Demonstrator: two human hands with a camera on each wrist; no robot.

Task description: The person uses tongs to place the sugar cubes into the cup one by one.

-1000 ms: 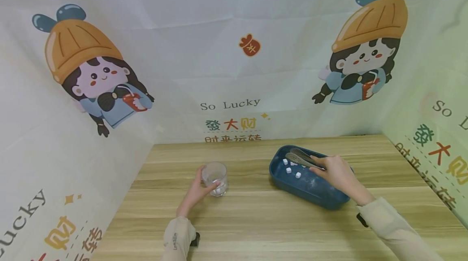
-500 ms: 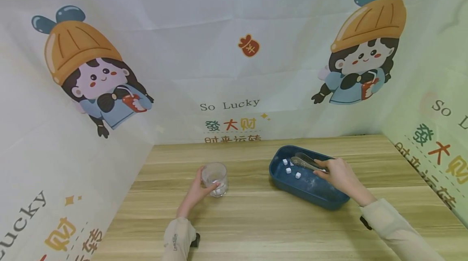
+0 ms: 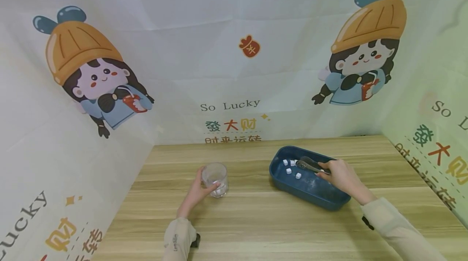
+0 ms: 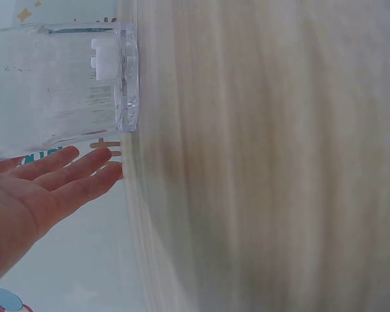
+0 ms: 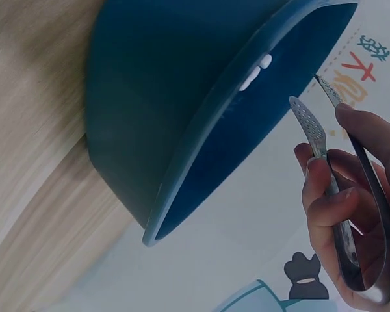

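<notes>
In the head view my left hand [image 3: 200, 188] holds a clear drinking glass [image 3: 215, 175] upright on the table, thumb on its near side. A few small white cubes [image 4: 106, 58] lie at the bottom of the glass. My right hand [image 3: 341, 176] grips metal tongs [image 3: 310, 166], which have perforated tips. The tips are low over the blue rectangular basin [image 3: 310, 198], beside several white cubes [image 3: 289, 170] in its left part. In the right wrist view the tongs [image 5: 341, 221] are spread, with nothing between the tips; fingers lie around both arms.
The wood-grain table [image 3: 252, 228] carries the glass at left and the basin at right. A printed cloth [image 3: 175, 49] hangs behind and along both sides. The basin has raised walls all round.
The tongs have shifted right and lower inside the basin, uncovering more of the white cubes. My right hand moved slightly right with them. My left hand and the glass stay put.
</notes>
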